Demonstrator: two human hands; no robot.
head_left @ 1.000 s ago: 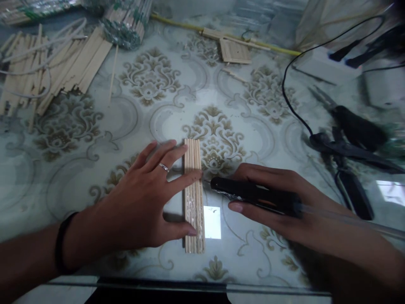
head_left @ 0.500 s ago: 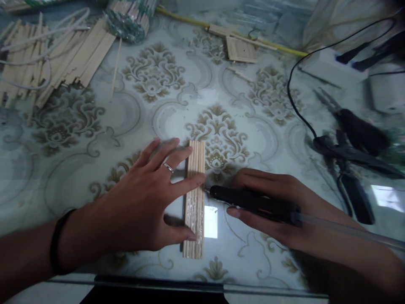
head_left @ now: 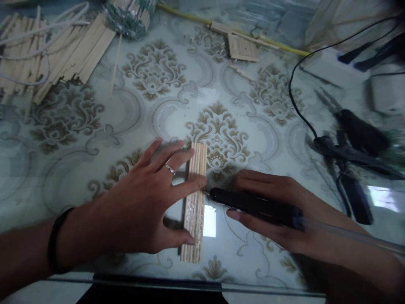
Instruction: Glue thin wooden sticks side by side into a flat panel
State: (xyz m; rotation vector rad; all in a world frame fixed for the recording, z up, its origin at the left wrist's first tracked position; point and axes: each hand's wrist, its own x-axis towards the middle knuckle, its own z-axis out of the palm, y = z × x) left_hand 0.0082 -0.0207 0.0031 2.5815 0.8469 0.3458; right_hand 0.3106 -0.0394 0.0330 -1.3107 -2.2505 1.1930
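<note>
A narrow panel of wooden sticks (head_left: 198,162) lies lengthwise in front of me, with shiny glue streaks on its lower half. My left hand (head_left: 148,200), with a ring and a dark wristband, steadies it. The index finger reaches across to the right edge, and the thumb rests on the lower part. In my right hand (head_left: 275,190) is a black hot glue gun (head_left: 253,204), a translucent glue stick (head_left: 341,232) extending from its back. The gun's nozzle is at the panel's right edge, just below my left index finger. My right fingers are wrapped around the gun, partly hidden.
Loose wooden sticks (head_left: 79,50) and a white cable (head_left: 47,67) lie at left, beside a wrapped stick bundle (head_left: 128,19). A small wooden square (head_left: 243,47) lies at the back. Pliers (head_left: 357,124) and a black cord (head_left: 292,84) are at right.
The panel has tilted slightly, its top end shifting right and its lower end left, with my left hand still on it. The glue gun stays at the right edge.
</note>
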